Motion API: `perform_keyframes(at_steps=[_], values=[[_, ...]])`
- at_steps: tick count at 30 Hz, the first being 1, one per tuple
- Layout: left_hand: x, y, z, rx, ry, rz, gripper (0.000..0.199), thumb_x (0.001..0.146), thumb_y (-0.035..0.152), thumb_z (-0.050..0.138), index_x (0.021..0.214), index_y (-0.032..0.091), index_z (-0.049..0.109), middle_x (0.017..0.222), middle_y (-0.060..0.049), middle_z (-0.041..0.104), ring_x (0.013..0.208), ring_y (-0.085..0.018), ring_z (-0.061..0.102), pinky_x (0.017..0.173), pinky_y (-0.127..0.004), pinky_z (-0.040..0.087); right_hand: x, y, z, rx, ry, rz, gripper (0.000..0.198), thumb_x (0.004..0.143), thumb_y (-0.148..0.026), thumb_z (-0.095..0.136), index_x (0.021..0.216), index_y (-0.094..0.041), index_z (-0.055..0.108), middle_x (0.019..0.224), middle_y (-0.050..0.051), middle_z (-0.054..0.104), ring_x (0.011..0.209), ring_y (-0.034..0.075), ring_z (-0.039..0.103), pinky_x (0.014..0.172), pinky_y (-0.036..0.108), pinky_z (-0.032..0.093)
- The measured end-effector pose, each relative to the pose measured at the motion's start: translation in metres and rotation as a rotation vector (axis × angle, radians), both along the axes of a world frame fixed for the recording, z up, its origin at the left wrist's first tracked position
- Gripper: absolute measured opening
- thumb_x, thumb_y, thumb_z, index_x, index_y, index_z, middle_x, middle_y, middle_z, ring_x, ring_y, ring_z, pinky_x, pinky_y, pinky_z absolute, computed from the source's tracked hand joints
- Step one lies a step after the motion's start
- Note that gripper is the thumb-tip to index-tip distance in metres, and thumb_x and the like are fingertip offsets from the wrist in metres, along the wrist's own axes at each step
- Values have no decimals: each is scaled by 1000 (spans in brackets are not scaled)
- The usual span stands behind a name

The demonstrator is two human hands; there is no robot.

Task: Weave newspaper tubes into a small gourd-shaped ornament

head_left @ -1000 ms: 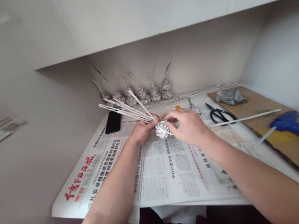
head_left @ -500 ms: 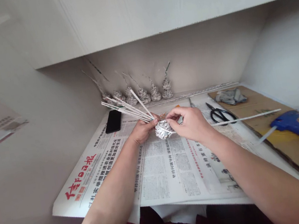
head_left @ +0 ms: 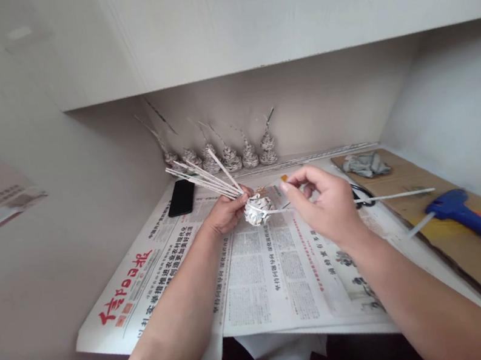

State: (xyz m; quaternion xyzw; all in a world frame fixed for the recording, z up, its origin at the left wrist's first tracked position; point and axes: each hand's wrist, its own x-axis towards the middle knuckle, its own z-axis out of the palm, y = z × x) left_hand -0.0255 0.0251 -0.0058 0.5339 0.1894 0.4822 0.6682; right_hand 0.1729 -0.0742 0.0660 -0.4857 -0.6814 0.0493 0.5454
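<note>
A small ball woven from rolled newspaper strips (head_left: 258, 210) is pinched in my left hand (head_left: 227, 213), whose fingers are closed around its far left side. Several stiff paper rods (head_left: 210, 180) fan up and left from the ball. One long paper strip (head_left: 400, 195) leaves the ball to the right and passes behind my right hand (head_left: 324, 200). That hand is a little right of the ball, apart from it, with thumb and index finger brought together and the other fingers curled. Whether its hidden fingers grip the strip does not show.
Newspaper sheets (head_left: 249, 289) cover the table. A black phone (head_left: 181, 197) lies left; several gourd-shaped woven pieces (head_left: 231, 158) stand at the back wall. Scissors (head_left: 365, 196) are partly hidden by my right hand. Cardboard (head_left: 459, 272) holds a blue glue gun (head_left: 478, 220) and crumpled paper (head_left: 366, 165).
My right hand has moved away from the ball to the right, now covering part of the scissors. The left hand keeps its hold on the ball. The view has shifted slightly.
</note>
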Motion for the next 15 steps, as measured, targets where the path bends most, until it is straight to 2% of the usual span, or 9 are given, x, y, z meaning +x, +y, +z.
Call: perform_keyframes(at_steps=[2, 5, 9, 11, 15], values=[[-1, 0, 1, -15, -20, 0, 29, 67, 33, 80, 78, 12, 62, 77, -2, 58, 72, -12, 53, 70, -25, 40, 14, -14, -7, -21, -13, -38, 13, 84, -32, 62, 78, -21, 62, 70, -2, 61, 60, 11, 49, 60, 25, 39], [-2, 1, 1, -37, -26, -20, 29, 66, 32, 81, 79, 12, 63, 78, -2, 58, 72, -12, 53, 70, -25, 40, 53, -33, -28, -113, -74, -126, 15, 83, -36, 63, 79, -22, 62, 72, -1, 60, 65, 13, 52, 64, 26, 40], [-1, 0, 1, -57, -12, -35, 31, 64, 33, 81, 77, 12, 63, 79, -3, 59, 71, -13, 53, 69, -25, 41, 123, -53, -54, -263, -53, -385, 25, 82, -45, 61, 72, -22, 58, 61, -2, 53, 56, 13, 47, 53, 26, 35], [-2, -2, 1, -73, 1, -23, 28, 65, 32, 81, 76, 13, 63, 77, -3, 59, 70, -13, 53, 68, -26, 41, 156, -63, -62, -300, -77, -505, 26, 80, -46, 61, 71, -22, 57, 61, -2, 54, 56, 14, 49, 55, 26, 37], [-4, 0, -2, -87, 32, -49, 20, 69, 30, 77, 75, 17, 64, 76, -1, 58, 69, -13, 53, 65, -25, 42, 206, -81, -75, -381, -122, -502, 20, 82, -40, 55, 76, -22, 55, 70, 1, 62, 64, 17, 58, 64, 29, 45]])
